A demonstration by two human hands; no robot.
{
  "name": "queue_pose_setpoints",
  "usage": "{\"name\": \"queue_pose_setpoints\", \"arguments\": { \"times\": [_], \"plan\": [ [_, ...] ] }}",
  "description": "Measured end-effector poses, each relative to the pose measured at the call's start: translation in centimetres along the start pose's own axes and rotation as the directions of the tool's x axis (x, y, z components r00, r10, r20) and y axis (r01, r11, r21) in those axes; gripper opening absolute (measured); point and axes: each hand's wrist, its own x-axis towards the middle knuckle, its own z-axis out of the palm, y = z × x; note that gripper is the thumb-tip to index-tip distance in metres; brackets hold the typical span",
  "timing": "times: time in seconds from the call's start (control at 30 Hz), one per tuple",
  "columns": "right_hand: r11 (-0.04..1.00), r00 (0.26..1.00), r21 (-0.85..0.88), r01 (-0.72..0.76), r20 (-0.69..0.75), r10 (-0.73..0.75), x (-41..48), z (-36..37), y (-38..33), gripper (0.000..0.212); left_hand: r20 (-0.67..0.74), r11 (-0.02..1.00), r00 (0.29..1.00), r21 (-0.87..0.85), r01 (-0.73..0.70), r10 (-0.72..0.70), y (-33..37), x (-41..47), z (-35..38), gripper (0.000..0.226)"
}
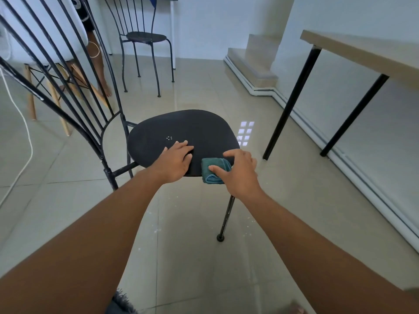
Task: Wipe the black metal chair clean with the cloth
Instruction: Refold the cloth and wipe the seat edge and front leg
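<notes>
Both arms reach out over the black metal chair (181,130), and the left hand (174,163) lies flat and released, palm down on the near edge of the seat, gripping nothing. Just beside it, the right hand (238,172) clutches the folded teal cloth (212,171), thumb on top, pressing it at the seat's front rim where the cloth partly hangs over the edge. Beyond the hands stands a second black chair (145,41), and off past the right hand a pale table (362,51) on black legs.
</notes>
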Motion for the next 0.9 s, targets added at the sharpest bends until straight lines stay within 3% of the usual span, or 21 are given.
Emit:
{"name": "queue_pose_setpoints", "arguments": {
  "times": [0.07,0.23,0.33,0.43,0.6,0.8,0.9],
  "plan": [
    [0.997,0.996,0.010,-0.083,0.032,0.082,-0.1,-0.4,-0.3,0.067,0.005,1.000,1.000,0.009,-0.005,0.005,-0.1,0.1,0.0,0.054],
    [0.993,0.997,0.110,-0.052,0.060,0.046,-0.8,-0.5,0.9,0.044,-0.012,0.997,0.999,0.069,-0.038,0.039,-0.4,0.1,0.8,0.060],
    [0.958,0.996,0.287,0.011,0.079,-0.036,-1.7,-0.7,2.5,0.033,-0.019,0.994,0.998,0.091,-0.054,0.056,0.2,0.2,1.3,0.062],
    [0.917,0.999,0.398,0.000,0.044,-0.019,-2.5,-1.3,5.2,0.029,-0.011,0.988,0.995,0.115,-0.099,0.101,1.0,0.4,1.8,0.064],
    [0.933,0.997,0.353,-0.064,0.056,0.047,-3.1,-1.4,8.4,0.027,0.012,0.957,0.979,0.209,-0.204,0.206,2.9,0.6,3.0,0.062],
    [0.965,0.999,0.259,0.040,-0.014,-0.038,-1.6,-0.9,9.1,0.028,0.021,0.930,0.966,0.263,-0.255,0.259,4.4,1.3,3.9,0.060],
    [0.976,1.000,0.219,0.008,0.013,-0.011,-1.9,-0.4,10.1,0.028,0.012,0.927,0.964,0.274,-0.257,0.264,4.8,1.6,4.3,0.061]
  ]
}}
